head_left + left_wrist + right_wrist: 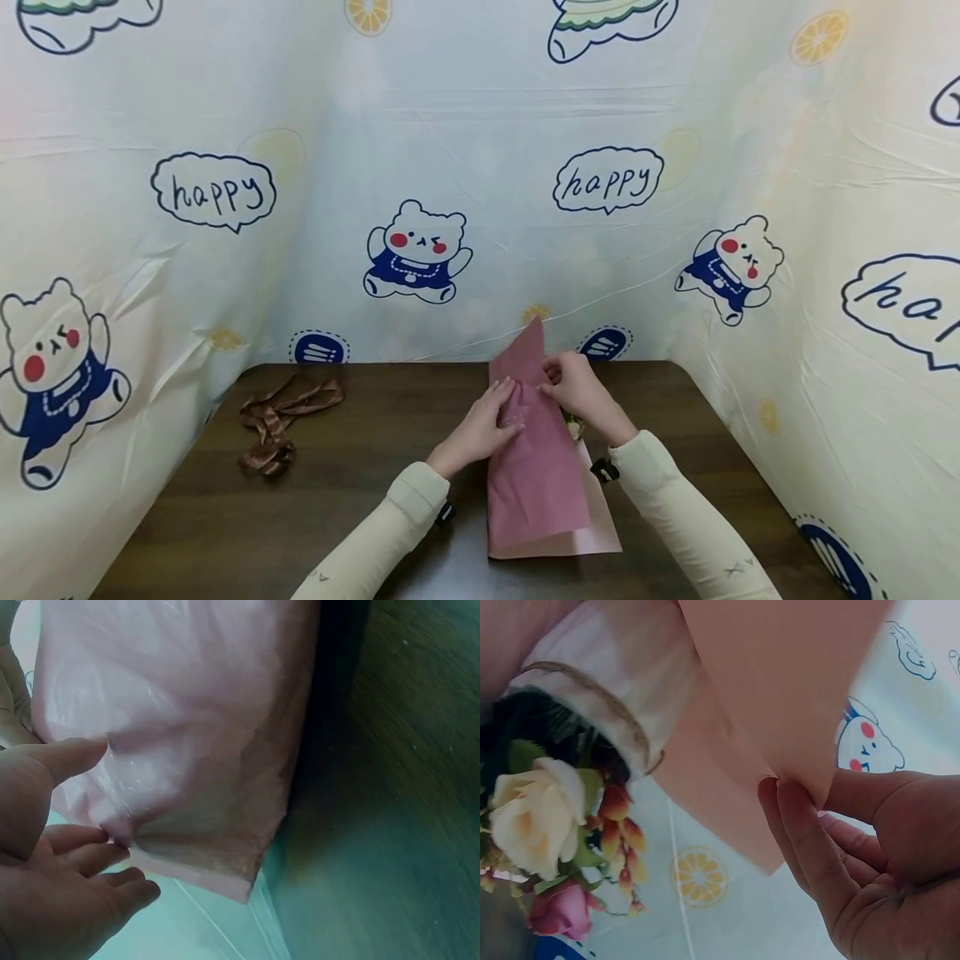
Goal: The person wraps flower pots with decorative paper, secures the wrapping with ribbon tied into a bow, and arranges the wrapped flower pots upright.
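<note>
A sheet of pink wrapping paper (pixel 536 467) stands folded over a small bouquet on the table, its paler inner side showing at the lower right. My left hand (pixel 480 425) rests on the front of the paper, thumb and fingers spread apart, and the paper creases at the fingertips. At the upper right edge my right hand (pixel 581 385) pinches the paper between thumb and fingers. In the right wrist view the bouquet shows a cream rose (pixel 540 817), a pink rose (pixel 562 909) and a white wrap tied with brown twine (pixel 592 694). The paper hides most of it in the head view.
A crumpled brown satin ribbon (pixel 273 425) lies on the left part of the dark wooden table (pixel 390 417). A pale printed curtain (pixel 480 125) hangs behind the table and along both sides.
</note>
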`<action>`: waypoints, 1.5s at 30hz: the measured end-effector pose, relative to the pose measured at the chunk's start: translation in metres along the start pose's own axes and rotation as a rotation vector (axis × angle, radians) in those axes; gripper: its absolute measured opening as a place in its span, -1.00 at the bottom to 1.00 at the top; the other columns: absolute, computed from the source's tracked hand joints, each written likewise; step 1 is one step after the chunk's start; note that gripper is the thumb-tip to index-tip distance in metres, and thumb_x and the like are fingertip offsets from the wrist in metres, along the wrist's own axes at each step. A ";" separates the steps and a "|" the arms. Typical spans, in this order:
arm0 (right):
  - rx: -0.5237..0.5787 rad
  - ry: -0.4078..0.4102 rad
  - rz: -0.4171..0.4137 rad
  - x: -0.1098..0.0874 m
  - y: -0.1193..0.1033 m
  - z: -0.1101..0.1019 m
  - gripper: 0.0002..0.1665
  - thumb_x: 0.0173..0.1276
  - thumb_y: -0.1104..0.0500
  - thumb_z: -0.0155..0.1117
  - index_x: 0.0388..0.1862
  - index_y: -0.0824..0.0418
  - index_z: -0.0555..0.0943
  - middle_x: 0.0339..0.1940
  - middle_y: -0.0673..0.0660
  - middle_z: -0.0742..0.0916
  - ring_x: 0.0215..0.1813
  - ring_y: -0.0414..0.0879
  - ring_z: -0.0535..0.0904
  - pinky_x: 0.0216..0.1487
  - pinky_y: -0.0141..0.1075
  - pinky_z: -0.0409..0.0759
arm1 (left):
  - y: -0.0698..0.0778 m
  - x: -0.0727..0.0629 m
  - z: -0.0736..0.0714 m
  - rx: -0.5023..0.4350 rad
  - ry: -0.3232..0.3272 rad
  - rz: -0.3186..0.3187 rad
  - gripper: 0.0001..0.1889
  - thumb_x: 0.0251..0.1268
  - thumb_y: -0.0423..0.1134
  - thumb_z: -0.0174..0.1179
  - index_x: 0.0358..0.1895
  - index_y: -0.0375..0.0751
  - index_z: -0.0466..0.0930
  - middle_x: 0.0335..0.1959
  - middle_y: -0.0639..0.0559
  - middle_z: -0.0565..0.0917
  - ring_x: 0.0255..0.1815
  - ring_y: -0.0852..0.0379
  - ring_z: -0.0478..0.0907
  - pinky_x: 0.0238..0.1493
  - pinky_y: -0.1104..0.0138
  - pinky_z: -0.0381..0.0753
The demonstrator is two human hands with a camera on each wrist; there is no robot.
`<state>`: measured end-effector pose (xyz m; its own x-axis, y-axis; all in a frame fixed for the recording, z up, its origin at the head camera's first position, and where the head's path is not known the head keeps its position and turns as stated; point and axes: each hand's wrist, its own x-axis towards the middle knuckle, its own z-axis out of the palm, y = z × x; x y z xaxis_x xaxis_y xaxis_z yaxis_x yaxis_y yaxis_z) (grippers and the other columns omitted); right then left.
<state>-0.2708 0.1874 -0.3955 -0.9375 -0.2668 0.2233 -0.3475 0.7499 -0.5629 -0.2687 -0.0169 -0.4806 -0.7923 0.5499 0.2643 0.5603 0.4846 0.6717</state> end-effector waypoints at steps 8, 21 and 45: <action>0.066 0.006 0.054 -0.001 0.017 -0.001 -0.69 0.27 0.37 0.45 -0.03 0.47 0.70 -0.26 0.26 0.78 -0.22 0.03 0.73 -0.19 -0.14 0.74 | -0.003 0.003 0.006 0.118 -0.059 0.030 -0.18 0.46 -0.15 0.26 0.60 -0.40 0.02 0.63 -0.31 0.05 0.65 -0.28 -0.04 0.57 -0.05 0.11; 0.112 -0.001 0.147 0.000 0.047 0.007 -0.61 0.25 0.32 0.48 0.02 0.50 0.67 -0.41 0.14 0.74 -0.41 -0.14 0.65 -0.35 -0.26 0.68 | -0.006 0.007 0.012 0.365 -0.124 0.048 -0.09 0.40 -0.04 0.31 0.61 -0.36 0.00 0.64 -0.25 0.09 0.65 -0.20 -0.01 0.59 0.05 0.11; 0.062 0.068 0.027 -0.011 0.046 0.007 -0.50 0.27 0.36 0.46 0.18 0.46 0.59 -0.08 0.29 0.75 -0.07 0.11 0.71 -0.02 -0.04 0.70 | -0.014 0.020 0.012 0.370 -0.027 0.097 -0.16 0.11 -0.13 0.55 0.43 -0.37 0.38 0.40 -0.25 0.48 0.43 -0.21 0.38 0.50 0.00 0.28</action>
<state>-0.2768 0.2206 -0.4292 -0.9440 -0.2033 0.2598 -0.3242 0.7171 -0.6169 -0.2894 -0.0045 -0.4935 -0.7273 0.6207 0.2927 0.6857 0.6395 0.3476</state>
